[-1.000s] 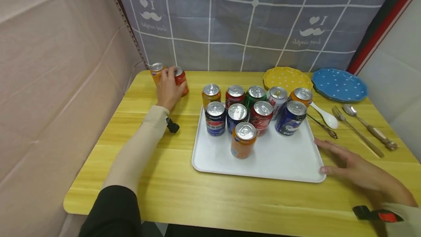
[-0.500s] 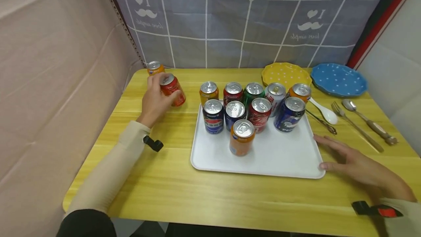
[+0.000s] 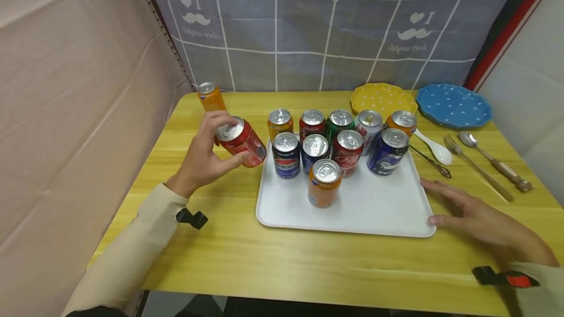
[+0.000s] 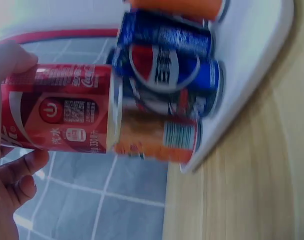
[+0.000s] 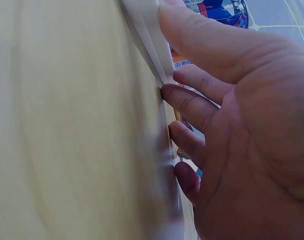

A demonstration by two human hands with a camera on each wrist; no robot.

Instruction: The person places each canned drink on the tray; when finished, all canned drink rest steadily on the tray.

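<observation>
My left hand (image 3: 198, 163) grips a red Coca-Cola can (image 3: 247, 143) and holds it tilted just left of the white tray (image 3: 374, 214). Close up in the left wrist view, the can (image 4: 61, 110) lies sideways across the picture, thumb and fingers around its top end. Several soda cans stand on the tray: a blue Pepsi can (image 3: 286, 160) at the left, an orange can (image 3: 323, 192) in front, others behind. My right hand (image 3: 480, 221) has its fingers relaxed, fingertips and thumb against the tray's right edge; the right wrist view shows them along the rim (image 5: 149, 40).
An orange can (image 3: 211, 98) stands at the table's back left corner. Behind the tray are a yellow dotted plate (image 3: 383, 99) and a blue dotted plate (image 3: 454, 106). A white spoon (image 3: 440, 153), a fork (image 3: 480, 170) and a metal spoon (image 3: 498, 172) lie at the right.
My left hand has taken the red can from beside the orange can at the back left and carried it forward and right, tilting it. My right hand stays at the tray's edge.
</observation>
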